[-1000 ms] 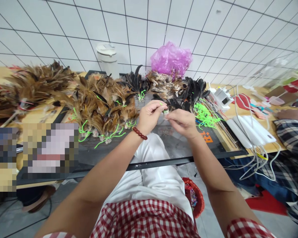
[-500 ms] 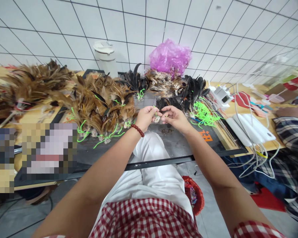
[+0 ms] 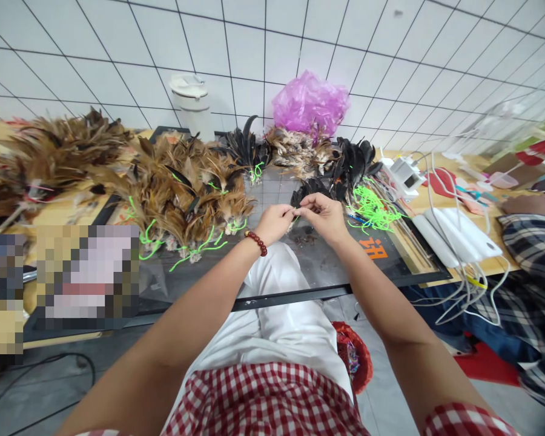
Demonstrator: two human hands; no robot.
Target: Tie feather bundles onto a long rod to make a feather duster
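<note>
My left hand (image 3: 276,223) is closed in a pinch over the dark board, around a small feather bundle (image 3: 291,226) of which only a bit of pale fluffy base shows. My right hand (image 3: 325,218) meets it from the right, thumb and forefinger pinched at the left fingertips; what they grip is too small to make out. Black feathers (image 3: 302,191) lie just behind the fingers. To the left is a large pile of brown feather bundles (image 3: 181,188) tied with green string. A heap of loose bright green strings (image 3: 376,207) lies to the right.
Further back are pale mottled feathers (image 3: 300,151), a pink plastic bag (image 3: 311,103) and a white lidded cup (image 3: 192,106). A white power strip (image 3: 456,236) with cables lies right, near another person's plaid sleeve (image 3: 531,236). A red basket (image 3: 366,357) stands below.
My left hand has moved slightly right and turned over the bundle, hiding most of its fluffy base. Both hands' fingertips have come together; the right fingers have closed in.
</note>
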